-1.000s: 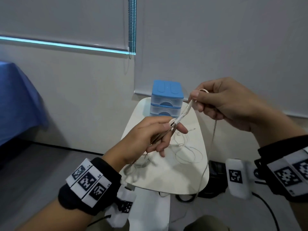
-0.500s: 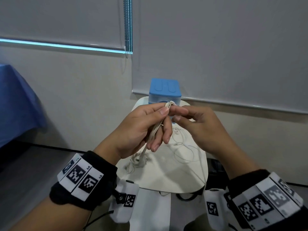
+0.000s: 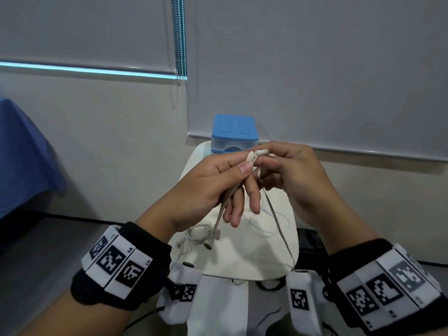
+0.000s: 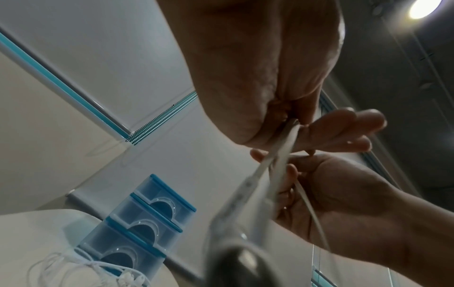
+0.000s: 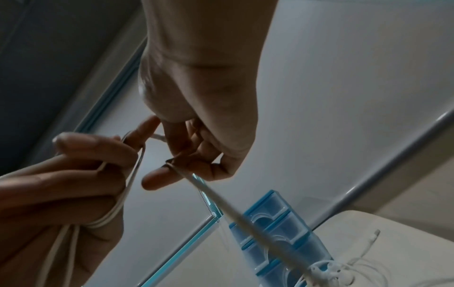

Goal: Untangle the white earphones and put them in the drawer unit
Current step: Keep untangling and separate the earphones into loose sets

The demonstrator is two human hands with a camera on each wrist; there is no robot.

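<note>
In the head view, my left hand (image 3: 247, 164) pinches a folded bunch of the white earphone cable (image 3: 231, 192) between thumb and forefinger. My right hand (image 3: 264, 155) meets it fingertip to fingertip and pinches the cable's top end. Earbuds (image 3: 212, 240) dangle below my left hand, and one strand (image 3: 278, 224) runs down off the table's right edge. The blue drawer unit (image 3: 234, 132) stands behind my hands with its drawers closed. The left wrist view shows the cable (image 4: 277, 161) leaving my left fingers (image 4: 343, 132).
A small white table (image 3: 242, 260) lies under my hands. A second, thin white cable (image 3: 266, 223) lies in loose loops on it, also seen near the drawer unit (image 4: 147, 223) as a tangle (image 4: 86, 266). A blue cloth (image 3: 21, 151) hangs at the left.
A second ago my right hand held the cable stretched up to the right. It has come in to my left fingertips, and the cable is now folded there.
</note>
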